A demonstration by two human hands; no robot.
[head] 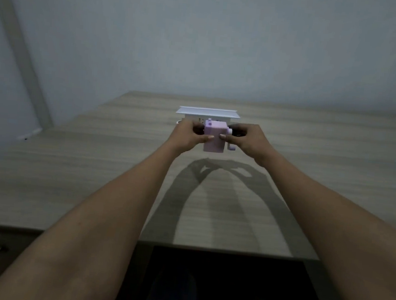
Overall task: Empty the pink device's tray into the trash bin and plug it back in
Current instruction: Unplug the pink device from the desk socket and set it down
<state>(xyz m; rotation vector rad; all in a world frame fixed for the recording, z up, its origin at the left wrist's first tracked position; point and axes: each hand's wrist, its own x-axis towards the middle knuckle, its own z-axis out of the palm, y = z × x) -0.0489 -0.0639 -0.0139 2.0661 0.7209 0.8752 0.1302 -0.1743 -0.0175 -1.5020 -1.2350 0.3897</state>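
Dim room, bare grey wall across the upper half of the frame; the wood-grain surface (pixel 93 176) fills the middle, its near edge at the bottom with dark space below.

Pink device (pixel 214 137): a small boxy unit with a crank handle (pixel 231 148) at its lower right, held just above centre of the frame. Judging by the shadow under it, it is lifted off the surface rather than resting on it.

Left hand (pixel 188 135): closed on the device's left side, thumb across the front face. Right hand (pixel 248 140): closed on the right side near the crank, thumb tip on the front. Both hands are gripping the device.

Behind it, toward the wall, a white box-like object (pixel 207 113) with a flat overhanging top. I cannot tell whether this is the trash bin; no other bin is in view.

Progress, as I judge it: early. The device is in hand, but I see no tray pulled free, and whether it sits in the body is not resolvable at this size. Nothing appears tipped out. Left to do: slide the tray out, empty it, push it back in.
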